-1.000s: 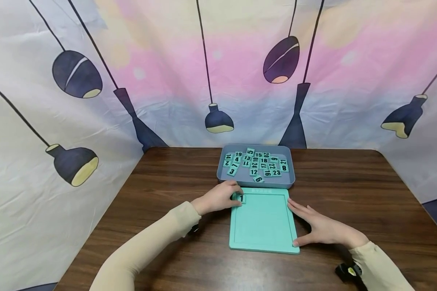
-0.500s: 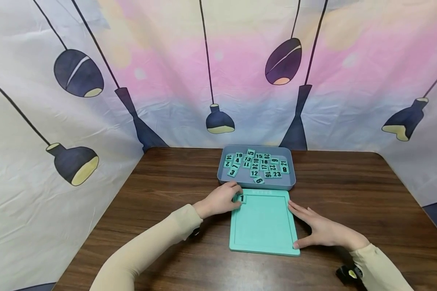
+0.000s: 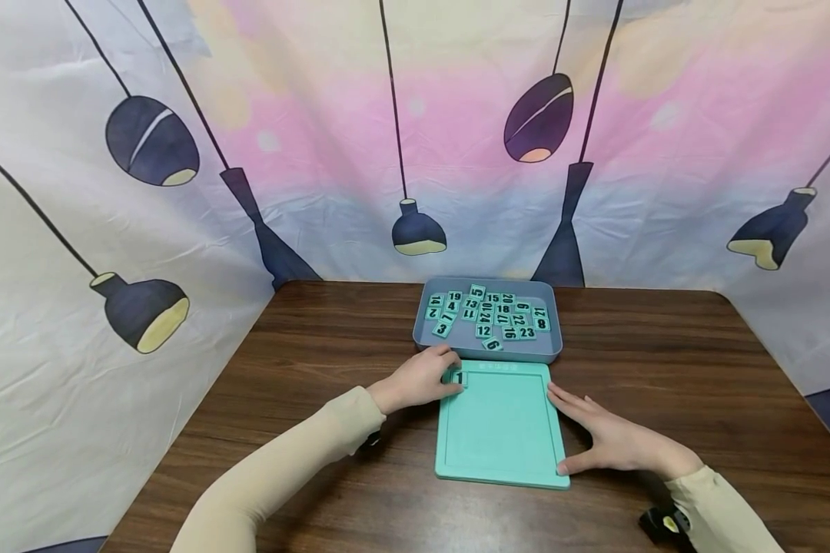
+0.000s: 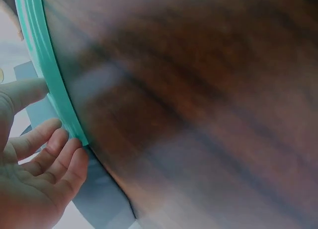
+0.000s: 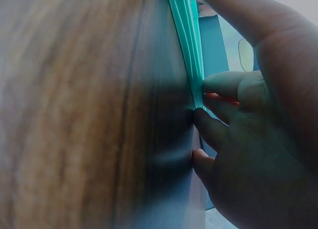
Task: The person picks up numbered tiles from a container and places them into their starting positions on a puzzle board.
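A flat mint-green board (image 3: 501,430) with a raised rim lies on the table, a small number tile marked 1 (image 3: 460,378) at its upper left inner corner. My left hand (image 3: 418,378) reaches over that corner and holds the tile between thumb and fingertips. In the left wrist view, the left hand (image 4: 37,159) has its thumb over the board's green edge (image 4: 54,75) and its fingers bent by the corner; the tile is hidden there. My right hand (image 3: 619,436) rests with spread fingers and thumb along the board's right edge. The right wrist view shows its fingers (image 5: 211,127) touching that side.
Right behind the board stands a grey-blue tray (image 3: 425,343) with several loose number tiles (image 3: 502,309) lying at various angles. The table (image 3: 325,330) is dark wood grain. A fabric backdrop (image 3: 332,130) printed with hanging lamps rises behind and at the sides.
My left thumb has moved very slightly to the right beside the number tile. The view has shifted a little. The board, the tray and my right hand stay in place.
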`<state>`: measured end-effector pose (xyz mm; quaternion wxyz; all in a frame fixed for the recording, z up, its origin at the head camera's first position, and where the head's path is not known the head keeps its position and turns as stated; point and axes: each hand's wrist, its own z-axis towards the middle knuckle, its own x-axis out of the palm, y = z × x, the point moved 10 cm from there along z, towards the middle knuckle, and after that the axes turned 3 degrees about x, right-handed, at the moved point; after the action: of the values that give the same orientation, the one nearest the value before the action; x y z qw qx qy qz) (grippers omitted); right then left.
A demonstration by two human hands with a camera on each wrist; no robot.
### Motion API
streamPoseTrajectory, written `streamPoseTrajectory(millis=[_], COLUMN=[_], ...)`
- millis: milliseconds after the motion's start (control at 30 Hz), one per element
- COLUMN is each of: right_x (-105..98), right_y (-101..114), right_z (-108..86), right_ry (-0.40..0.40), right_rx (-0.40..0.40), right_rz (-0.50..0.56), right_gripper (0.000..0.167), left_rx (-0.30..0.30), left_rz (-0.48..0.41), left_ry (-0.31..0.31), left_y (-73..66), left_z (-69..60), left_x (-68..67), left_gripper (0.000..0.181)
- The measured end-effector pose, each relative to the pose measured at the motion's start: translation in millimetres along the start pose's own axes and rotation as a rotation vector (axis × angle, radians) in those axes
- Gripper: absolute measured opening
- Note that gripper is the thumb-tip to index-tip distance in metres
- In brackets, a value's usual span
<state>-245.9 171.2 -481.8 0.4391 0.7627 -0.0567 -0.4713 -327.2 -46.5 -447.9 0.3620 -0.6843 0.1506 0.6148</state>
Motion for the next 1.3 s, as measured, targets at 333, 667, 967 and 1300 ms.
streamPoseTrajectory(millis=[333,667,967,1300], right_x=[-0.9,-0.2,-0.6,-2.4], right_y=[-2.8,-4.8,-4.7,-2.9], right_z=[1.6,3.8,2.5,1.3], right_ry=[0.002,0.002,-0.004,-0.007], right_rx=[0.009,0.027,0.014,0.002], right_rz=[-0.016,-0.045,-0.047,-0.036], right_gripper=[0.112,0.113,0.113,0.113], left_rx=[0.03,-0.045,-0.142,-0.238], left_rz=[-0.06,-0.072,-0.091,-0.078], left_ry=[-0.051,-0.188,-0.149,0.001], left_y=[6.8,27.2,59.0,87.1], left_z=[15.6,39.5,70.6,92.7], left_x=[-63.5,-139.6,-130.8,-96.3], left_gripper=[0.035,0.04,0.048,0.05])
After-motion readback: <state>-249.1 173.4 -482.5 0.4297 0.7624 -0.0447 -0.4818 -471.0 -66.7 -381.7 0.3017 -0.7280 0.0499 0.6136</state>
